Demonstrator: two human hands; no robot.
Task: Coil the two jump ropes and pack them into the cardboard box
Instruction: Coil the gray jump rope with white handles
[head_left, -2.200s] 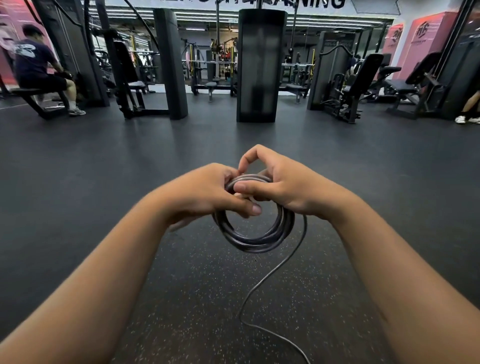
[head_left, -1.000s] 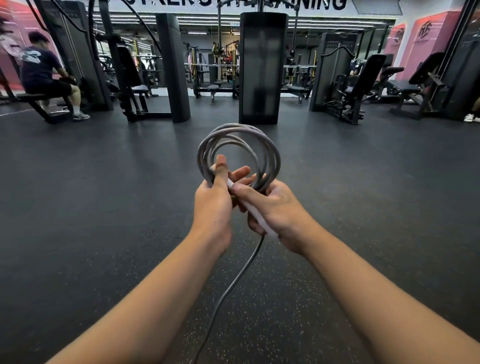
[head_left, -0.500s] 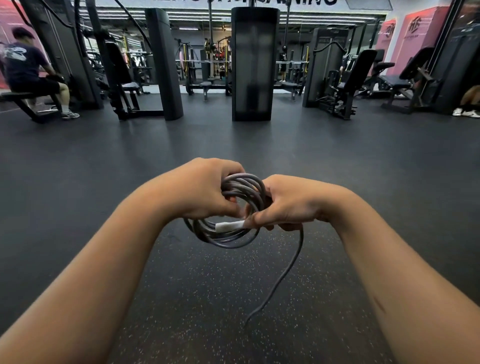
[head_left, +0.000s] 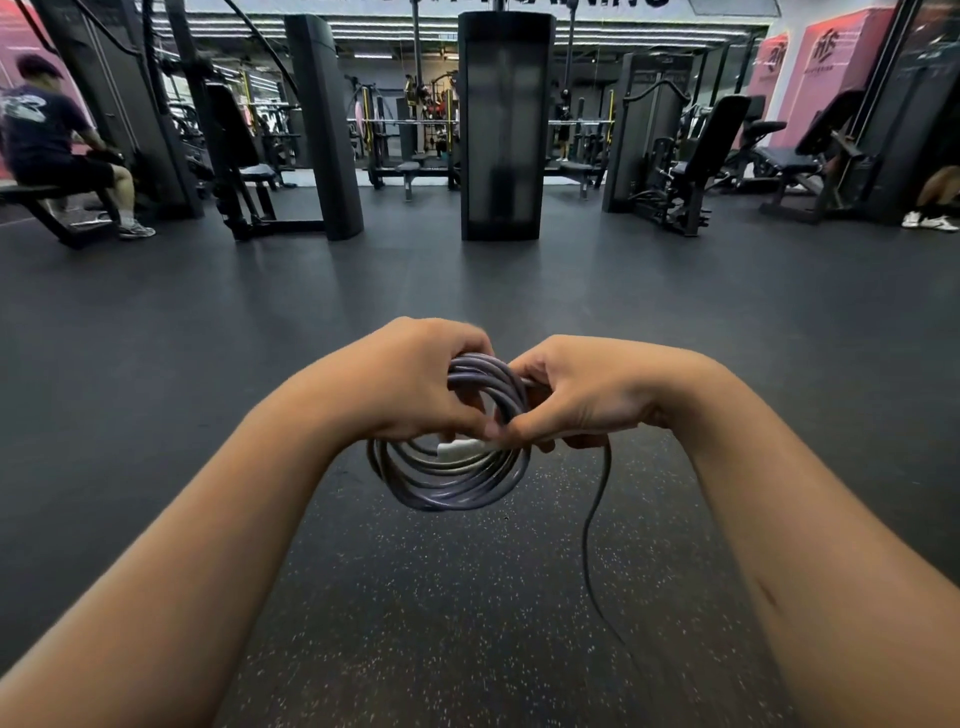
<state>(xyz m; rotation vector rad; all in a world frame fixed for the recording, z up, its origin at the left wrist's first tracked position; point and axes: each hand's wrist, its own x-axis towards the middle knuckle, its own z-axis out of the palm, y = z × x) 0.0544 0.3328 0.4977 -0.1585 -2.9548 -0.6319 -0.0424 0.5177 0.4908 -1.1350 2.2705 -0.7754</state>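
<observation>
Hands meet at centre frame, both curled on one coiled jump rope (head_left: 457, 478). Left hand (head_left: 410, 384) grips the coil's upper left arc; right hand (head_left: 582, 400) pinches the loops together with a white handle (head_left: 460, 448) lying across the coil. Loose rope tail (head_left: 592, 525) hangs from the right hand toward the speckled floor (head_left: 467, 623). Far behind stand gym machines (head_left: 506, 130); a seated person (head_left: 47, 140) is far left.

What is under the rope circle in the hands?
Under the coiled rope is dark speckled floor, with a loose rope tail hanging down. The hands cover the coil's top.
</observation>
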